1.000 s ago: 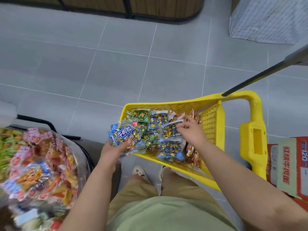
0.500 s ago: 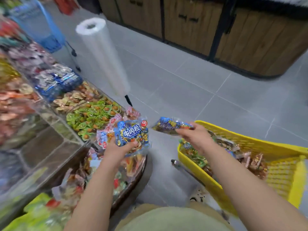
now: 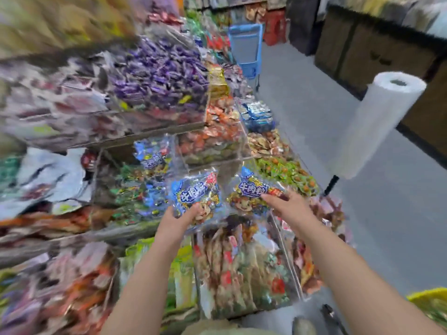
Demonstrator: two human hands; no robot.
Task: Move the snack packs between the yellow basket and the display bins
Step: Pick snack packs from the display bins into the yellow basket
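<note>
The left hand grips a blue snack pack by its lower edge, fingers curled round the bottom of the wrapper, and holds it upright in front of the clear display bins. The right hand holds a second snack pack of the same kind by its right edge, just beside the first, the two packs near each other but apart. Both packs hang above a bin full of brown and red packets. Only a corner of the yellow basket shows, low at the right on the grey floor. A roll of plastic bags stands tilted to the right of the bins, and a blue basket sits farther down the aisle.
</note>
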